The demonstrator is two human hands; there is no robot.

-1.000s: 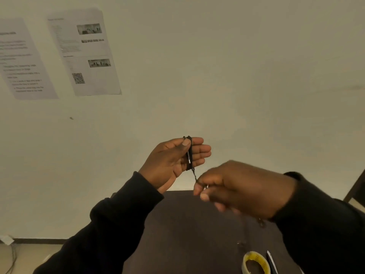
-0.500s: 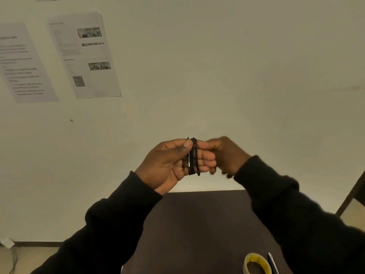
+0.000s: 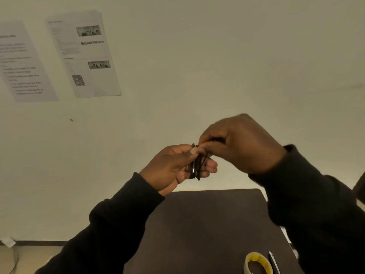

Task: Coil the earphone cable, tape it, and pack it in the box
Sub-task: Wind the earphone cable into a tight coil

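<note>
The black earphone cable [image 3: 197, 167] is wound in several loops around the fingers of my left hand [image 3: 173, 167], whose thumb presses the loops and a silver plug tip against the fingers. My right hand [image 3: 241, 143] is above and right of it, fingers pinched on the free end of the cable at the top of the coil. Both hands are raised above the dark table [image 3: 207, 224]. A roll of yellowish tape [image 3: 256, 264] stands on the table at the bottom right. No box is in view.
A thin dark pen-like tool [image 3: 274, 264] lies beside the tape roll. Two printed sheets [image 3: 85, 54] hang on the pale wall at upper left. A cable and plug [image 3: 7, 242] lie by the baseboard at lower left. A dark chair edge [image 3: 359, 186] shows at right.
My right hand swung from below the left hand, round behind it, to above it, laying more loops of cable onto the left fingers. The left hand stayed nearly still.
</note>
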